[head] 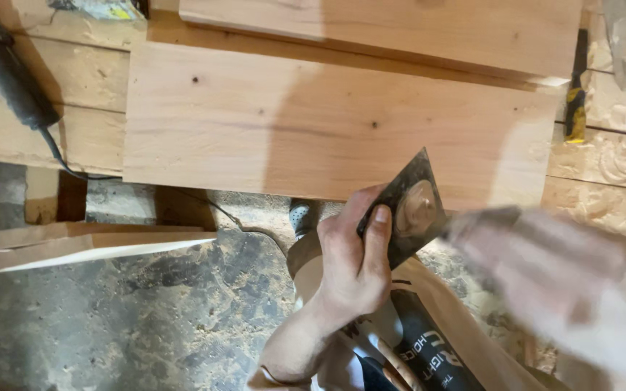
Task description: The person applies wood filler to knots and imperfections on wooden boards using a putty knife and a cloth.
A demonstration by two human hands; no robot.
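Resting across a rough plank bench (52, 137), a pale board (255, 123) lies above a sawdust-strewn concrete floor (110, 318). Near its edge, the left hand (353, 257) grips a dark scraper (409, 210) bearing putty; the right hand (566, 289) is blurred, its grip unclear.

Single head view, looking steeply down, close over wooden board (327, 123) and floor (110, 318).
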